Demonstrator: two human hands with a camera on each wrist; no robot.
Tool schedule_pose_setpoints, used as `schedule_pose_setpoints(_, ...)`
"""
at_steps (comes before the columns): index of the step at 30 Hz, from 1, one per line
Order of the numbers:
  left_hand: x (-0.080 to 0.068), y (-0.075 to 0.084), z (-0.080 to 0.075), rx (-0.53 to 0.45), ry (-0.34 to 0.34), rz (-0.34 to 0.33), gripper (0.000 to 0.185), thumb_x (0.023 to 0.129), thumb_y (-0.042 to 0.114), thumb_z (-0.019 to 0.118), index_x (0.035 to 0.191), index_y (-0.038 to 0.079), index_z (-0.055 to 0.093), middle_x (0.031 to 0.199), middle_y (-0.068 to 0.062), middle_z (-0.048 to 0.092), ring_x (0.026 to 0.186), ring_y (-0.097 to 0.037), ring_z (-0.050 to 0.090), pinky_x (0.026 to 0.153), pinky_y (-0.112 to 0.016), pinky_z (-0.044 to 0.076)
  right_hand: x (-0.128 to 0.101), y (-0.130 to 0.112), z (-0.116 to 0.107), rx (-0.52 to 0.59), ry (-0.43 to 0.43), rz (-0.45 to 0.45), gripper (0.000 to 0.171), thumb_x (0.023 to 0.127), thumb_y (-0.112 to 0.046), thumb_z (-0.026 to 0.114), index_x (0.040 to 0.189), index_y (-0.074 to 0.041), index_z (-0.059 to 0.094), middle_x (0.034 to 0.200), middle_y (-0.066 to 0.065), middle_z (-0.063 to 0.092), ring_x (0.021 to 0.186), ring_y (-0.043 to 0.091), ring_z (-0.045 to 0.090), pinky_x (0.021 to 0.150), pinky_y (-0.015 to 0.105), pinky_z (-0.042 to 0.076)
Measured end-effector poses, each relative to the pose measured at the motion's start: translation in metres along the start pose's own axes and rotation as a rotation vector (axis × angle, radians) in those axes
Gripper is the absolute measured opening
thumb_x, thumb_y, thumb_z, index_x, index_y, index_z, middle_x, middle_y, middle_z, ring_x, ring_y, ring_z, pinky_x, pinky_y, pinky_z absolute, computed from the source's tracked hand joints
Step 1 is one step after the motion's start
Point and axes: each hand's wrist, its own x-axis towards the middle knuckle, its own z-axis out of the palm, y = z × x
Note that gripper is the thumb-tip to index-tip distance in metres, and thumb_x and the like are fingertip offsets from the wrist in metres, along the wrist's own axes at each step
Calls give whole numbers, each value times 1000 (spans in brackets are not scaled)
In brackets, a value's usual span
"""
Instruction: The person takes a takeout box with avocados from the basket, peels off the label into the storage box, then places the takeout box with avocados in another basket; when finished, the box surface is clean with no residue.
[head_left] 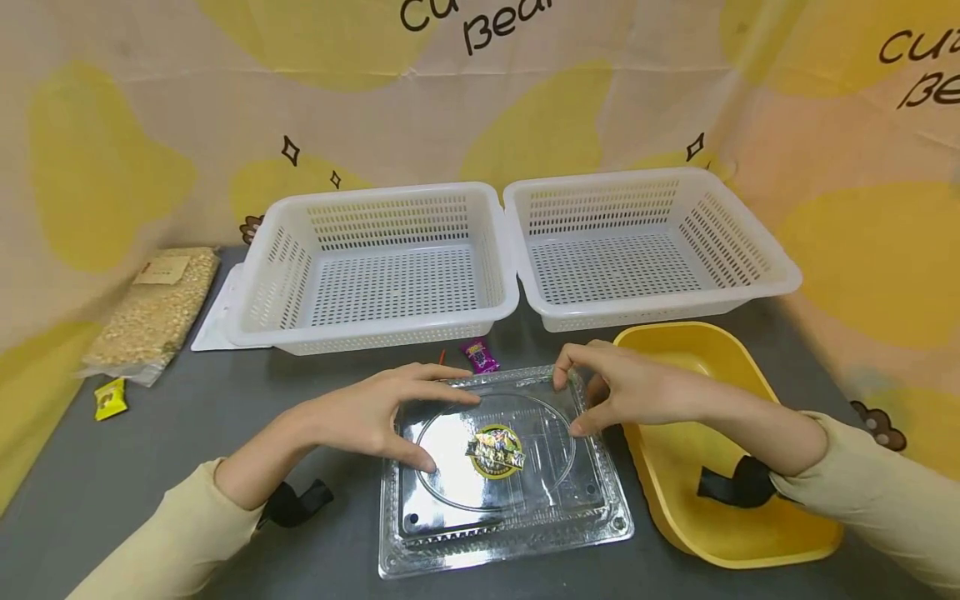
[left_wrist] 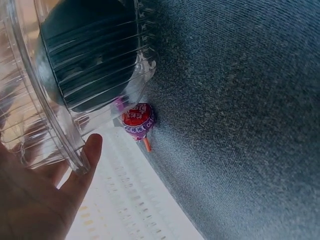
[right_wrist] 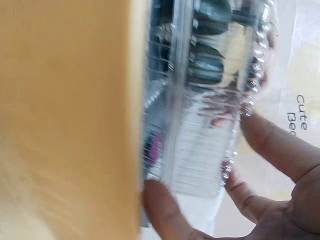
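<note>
Your left hand (head_left: 367, 412) grips the left edge of the clear plastic container (head_left: 501, 467), thumb low on its lid and fingers curled over the far rim; your right hand (head_left: 630, 387) pinches the far right corner of the same container between thumb and fingertips. From the head camera, the container lies flat on the grey table (head_left: 150, 467) right in front of you, lid on, with a small foil-wrapped candy (head_left: 495, 452) showing through the middle. Just beyond its far edge lies a purple lollipop (head_left: 479, 354). A yellow tub (head_left: 738, 533) sits touching or nearly touching the container's right side, under your right forearm. Behind stand two white baskets (head_left: 375, 267) side by side. At far left you have a bag of beans (head_left: 153, 308) and a small yellow sachet (head_left: 110, 397) near it.

On your left wrist camera, the container's ribbed clear rim (left_wrist: 60, 135) fills the upper left, with your fingertips (left_wrist: 92, 145) pressed against its edge. The purple lollipop (left_wrist: 138, 121) lies on the grey surface just beside the container's corner, its orange stick pointing away.

On your right wrist camera the picture is blurred. The yellow tub's wall (right_wrist: 65, 120) covers the left half; the container's edge (right_wrist: 200, 100) runs beside it, held between your thumb and fingers (right_wrist: 270, 140).
</note>
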Motion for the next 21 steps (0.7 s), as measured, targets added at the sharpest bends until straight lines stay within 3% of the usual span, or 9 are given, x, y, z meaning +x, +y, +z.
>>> schedule_pose_setpoints(4,0,-1,0,3,-2,0,74,78,48,79,144,38,49,161,0,34,148,-33,32,112,-67,32,0,-11,-7,-165,85,-34,33,81,-31,81,106,-23,61,127,16,54,108,34,60,77,36,56)
schedule_pose_setpoints(10,0,-2,0,3,-6,-5,73,78,48,79,144,39,48,161,1,33,148,-33,33,111,-67,33,11,-31,-10,-296,155,-148,22,83,-24,79,102,-22,67,106,0,68,97,20,61,82,36,55)
schedule_pose_setpoints(14,-1,-1,0,-7,-6,-4,73,78,48,79,144,39,48,162,-1,33,148,-33,32,111,-67,32,23,-49,-6,-302,102,-164,19,84,-25,78,100,-23,68,102,-5,70,94,15,62,82,33,53)
schedule_pose_setpoints(21,-2,-1,-1,-17,-7,-22,76,77,47,81,145,36,49,161,-2,33,149,-35,30,112,-67,32,42,-79,1,-177,-35,-228,16,87,-23,75,101,-20,67,94,-6,70,85,8,62,77,26,54)
